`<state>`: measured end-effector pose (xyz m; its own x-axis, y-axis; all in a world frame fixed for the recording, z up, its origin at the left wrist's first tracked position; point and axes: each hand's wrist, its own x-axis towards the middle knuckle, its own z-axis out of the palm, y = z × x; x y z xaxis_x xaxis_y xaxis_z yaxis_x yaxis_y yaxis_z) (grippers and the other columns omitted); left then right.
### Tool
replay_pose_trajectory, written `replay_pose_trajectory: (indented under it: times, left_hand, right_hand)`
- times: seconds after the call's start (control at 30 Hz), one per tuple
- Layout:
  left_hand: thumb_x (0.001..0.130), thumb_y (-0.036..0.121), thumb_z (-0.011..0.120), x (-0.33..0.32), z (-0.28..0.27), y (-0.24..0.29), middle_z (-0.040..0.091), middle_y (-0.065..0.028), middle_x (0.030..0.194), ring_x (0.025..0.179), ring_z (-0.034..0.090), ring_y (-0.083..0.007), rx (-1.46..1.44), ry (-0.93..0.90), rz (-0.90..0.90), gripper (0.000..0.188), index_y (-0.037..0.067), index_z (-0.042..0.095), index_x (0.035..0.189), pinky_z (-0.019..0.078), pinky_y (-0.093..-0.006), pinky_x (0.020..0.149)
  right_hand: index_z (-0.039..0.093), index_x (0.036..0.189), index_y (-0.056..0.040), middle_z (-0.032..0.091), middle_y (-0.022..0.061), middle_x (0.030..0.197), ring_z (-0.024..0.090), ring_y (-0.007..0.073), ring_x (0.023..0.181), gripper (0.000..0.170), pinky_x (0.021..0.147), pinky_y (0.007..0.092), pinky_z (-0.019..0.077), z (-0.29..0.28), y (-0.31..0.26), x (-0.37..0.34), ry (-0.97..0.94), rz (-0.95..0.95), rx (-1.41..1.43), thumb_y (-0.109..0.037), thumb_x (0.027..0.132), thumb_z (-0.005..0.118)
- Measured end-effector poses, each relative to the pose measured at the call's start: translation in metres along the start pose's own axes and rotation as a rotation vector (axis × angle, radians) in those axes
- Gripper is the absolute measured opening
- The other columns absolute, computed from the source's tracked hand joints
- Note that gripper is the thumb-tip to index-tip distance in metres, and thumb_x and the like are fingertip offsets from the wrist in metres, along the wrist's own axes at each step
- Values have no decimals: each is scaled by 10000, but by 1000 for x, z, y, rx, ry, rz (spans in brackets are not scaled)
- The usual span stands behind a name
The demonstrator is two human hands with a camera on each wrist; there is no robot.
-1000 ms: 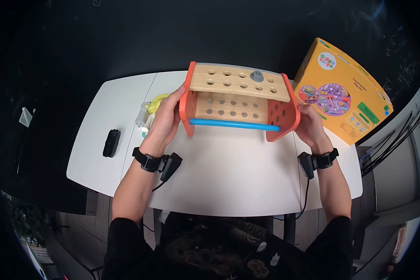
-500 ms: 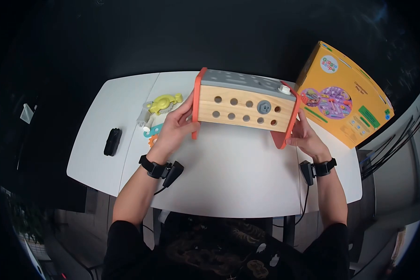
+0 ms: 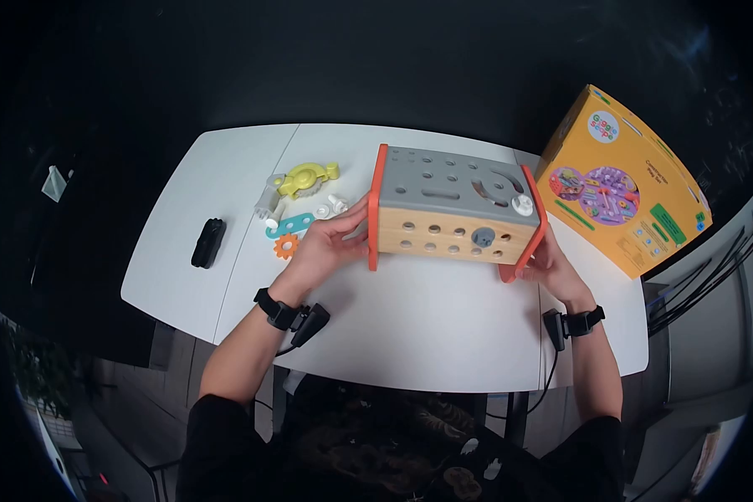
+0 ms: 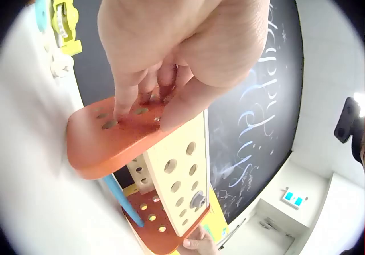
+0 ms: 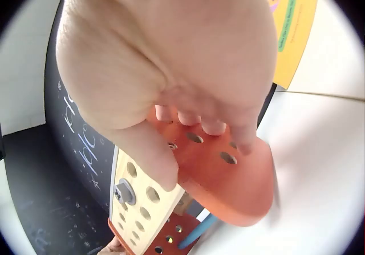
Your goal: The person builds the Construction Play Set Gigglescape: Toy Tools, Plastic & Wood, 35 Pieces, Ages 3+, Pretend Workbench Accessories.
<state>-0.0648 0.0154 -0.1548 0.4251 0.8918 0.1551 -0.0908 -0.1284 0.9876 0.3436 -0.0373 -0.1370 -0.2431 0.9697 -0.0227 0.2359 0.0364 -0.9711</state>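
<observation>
A toy workbench with a grey slotted top, wooden front and orange side panels stands upright between both hands. My left hand holds its left orange panel, fingers on the outer face and thumb at the edge. On the opposite side my right hand grips the right orange panel, its thumb along the front edge. A grey screw sits in one of the front holes, and a white knob on the top's right corner. Low between the panels runs a blue rod.
Left of the workbench lie a yellow toy saw, white bolts, a teal strip and an orange gear. Farther left is a black object. A yellow box stands at the right on the white table.
The workbench has tilted so its grey top now faces up, and it has come down and to the right. Both hands kept hold of the side panels. More loose parts show at the left.
</observation>
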Motion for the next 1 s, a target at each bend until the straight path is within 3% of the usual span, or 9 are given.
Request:
replay_pose_trajectory:
  times: [0.17,0.27,0.37,0.43,0.53,0.6,0.7,0.83,1.0]
  left_hand:
    - [876,-225,544,-12,-3,-6,320,-35,1667,1487,384,-230,14,-40,-49,709,125,519,1492,433,-384,1191]
    - [892,-200,538,-17,-4,-3,338,-42,1660,1473,406,-226,70,-76,47,692,128,516,1501,436,-375,1182]
    - [898,-81,615,-20,-12,9,469,-83,1586,1416,500,-255,228,-44,68,540,80,615,1413,478,-390,1127]
    - [862,50,702,-18,-36,15,637,-101,1402,1267,607,-283,894,84,-22,354,33,723,1215,533,-405,1013]
    - [818,98,735,-15,-88,3,719,-92,1130,1080,648,-290,1428,242,129,216,40,762,1025,543,-410,904]
    - [802,69,737,-18,-108,3,716,-94,1066,1032,653,-280,1530,261,141,204,36,764,1002,546,-396,906]
    - [786,31,732,-21,-125,-2,710,-86,994,988,658,-265,1656,259,138,170,34,765,953,549,-384,907]
    - [777,1,693,-17,-142,-17,683,-57,918,993,662,-244,1675,135,148,104,83,746,813,548,-376,890]
    - [761,-6,688,-18,-144,-23,674,-59,874,903,685,-246,1670,144,142,83,72,716,772,562,-367,822]
  right_hand:
    - [287,1548,-146,584,104,1337,581,222,1248,806,1103,436,433,-1,8,-10,-66,-31,41,38,882,702]
    - [335,1544,-119,572,97,1382,587,217,1243,767,1103,412,432,-1,8,-12,-34,-40,60,9,893,720]
    - [465,1479,-75,606,87,1363,603,211,1220,623,1097,402,440,-4,9,-16,9,-101,45,-4,909,708]
    - [529,1424,-59,634,82,1331,606,206,1217,531,1087,393,447,-21,23,-16,-11,-91,111,-16,922,696]
    - [626,1304,-36,681,71,1254,618,188,1180,361,1034,366,471,-24,23,-20,42,-73,252,-32,946,671]
    - [659,1239,-28,702,66,1210,626,176,1146,282,990,346,488,-21,16,-22,102,-71,329,-38,957,658]
    - [645,1124,-26,697,70,1160,616,142,1023,153,844,288,470,-4,-5,-24,398,-224,3,-33,971,637]
    - [642,1040,-14,669,87,1069,638,180,985,108,850,300,472,43,-50,-27,493,-461,-266,-31,933,647]
    - [669,992,-11,639,148,1071,658,311,954,193,850,383,529,124,-96,-19,120,-582,-575,-46,812,728]
